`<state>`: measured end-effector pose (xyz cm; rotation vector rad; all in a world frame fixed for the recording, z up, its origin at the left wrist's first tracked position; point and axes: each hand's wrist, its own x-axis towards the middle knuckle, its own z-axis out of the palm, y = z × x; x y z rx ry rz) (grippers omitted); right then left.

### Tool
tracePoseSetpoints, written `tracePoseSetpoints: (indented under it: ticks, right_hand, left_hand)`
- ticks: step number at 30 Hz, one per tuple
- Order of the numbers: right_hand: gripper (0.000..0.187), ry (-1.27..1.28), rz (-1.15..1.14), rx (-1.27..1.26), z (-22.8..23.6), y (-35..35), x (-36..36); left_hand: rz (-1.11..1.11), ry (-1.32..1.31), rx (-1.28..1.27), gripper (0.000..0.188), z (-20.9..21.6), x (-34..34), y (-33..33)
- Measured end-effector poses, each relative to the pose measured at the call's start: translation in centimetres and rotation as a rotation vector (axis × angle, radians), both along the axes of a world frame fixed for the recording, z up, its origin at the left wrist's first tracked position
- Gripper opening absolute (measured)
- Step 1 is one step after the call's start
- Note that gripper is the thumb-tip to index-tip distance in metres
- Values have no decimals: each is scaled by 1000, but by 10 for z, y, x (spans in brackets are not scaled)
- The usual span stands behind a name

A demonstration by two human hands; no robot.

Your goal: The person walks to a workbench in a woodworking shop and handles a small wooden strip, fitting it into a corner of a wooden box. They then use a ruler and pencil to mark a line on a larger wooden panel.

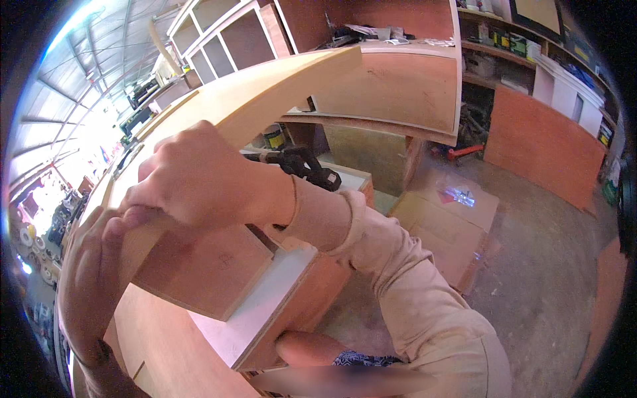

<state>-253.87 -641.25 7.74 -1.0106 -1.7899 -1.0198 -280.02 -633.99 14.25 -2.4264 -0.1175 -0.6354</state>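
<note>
A long, pale wooden panel (285, 83) with a thick edge runs away from me, bent by the lens. My right hand (199, 176) is closed over its near part, knuckles up, and its palm hides whatever the fingers pinch. Beside it, my left hand (93, 278) wraps around the panel's left side, with its thumb touching the right hand's fingers. Beneath the hands, a brown wooden board (206, 265) sits over a white-topped cabinet piece (285, 275). A black cordless power tool (302, 166) lies beyond my right wrist.
Flattened cardboard (444, 225) lies on the concrete floor (524, 265) to the right. A wooden cabinet with a white-edged panel (391, 86) stands ahead. An orange-brown board (544, 146) leans below shelves at the far right. My bare knee (308, 348) is close to the cabinet piece.
</note>
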Motion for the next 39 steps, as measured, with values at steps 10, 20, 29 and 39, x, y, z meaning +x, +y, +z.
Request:
tracePoseSetpoints:
  ticks: [10, 20, 29, 39]
  right_hand:
    - [13, -98, -71, 166, -11, 20, 1]
    - [23, -150, -3, 160, -16, 20, 11]
    - [61, -220, -33, 280, -21, -2, 28]
    - [56, -184, -82, 402, -35, 15, 36]
  left_hand:
    - [280, -115, -109, 39, -19, 15, -5]
    - [222, -201, -123, 38, -24, 30, -9]
    - [78, -212, 156, 52, -31, 39, -21]
    - [136, -247, 367, 53, -47, 51, -10]
